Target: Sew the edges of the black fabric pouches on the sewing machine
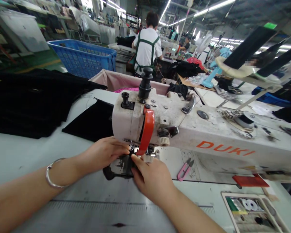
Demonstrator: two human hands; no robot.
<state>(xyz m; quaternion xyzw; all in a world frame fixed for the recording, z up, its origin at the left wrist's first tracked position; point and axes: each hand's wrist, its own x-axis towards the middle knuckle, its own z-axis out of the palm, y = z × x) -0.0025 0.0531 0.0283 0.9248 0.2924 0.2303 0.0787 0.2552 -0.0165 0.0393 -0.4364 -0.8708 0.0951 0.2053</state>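
Observation:
A white sewing machine (140,119) marked DUKI stands before me, with a red-orange curved guard (146,131) on its head. Close by the presser foot (133,148), the fingertips of my left hand (106,152) pinch together at the edge of a piece of black fabric. My right hand (154,179) is just across from it, its thumb and forefinger closed on a narrow black strip of the same cloth (128,166). The two hands nearly touch. Behind the left hand a black fabric panel (89,121) lies flat. The needle tip is hidden.
Pink-handled thread snips (185,170) lie under the machine arm. A parts tray (254,212) with bobbins sits at lower right. Black garments (34,100) are heaped at left. Beyond are a blue basket (84,58), a pink cloth bin (133,81) and a seated co-worker (147,45).

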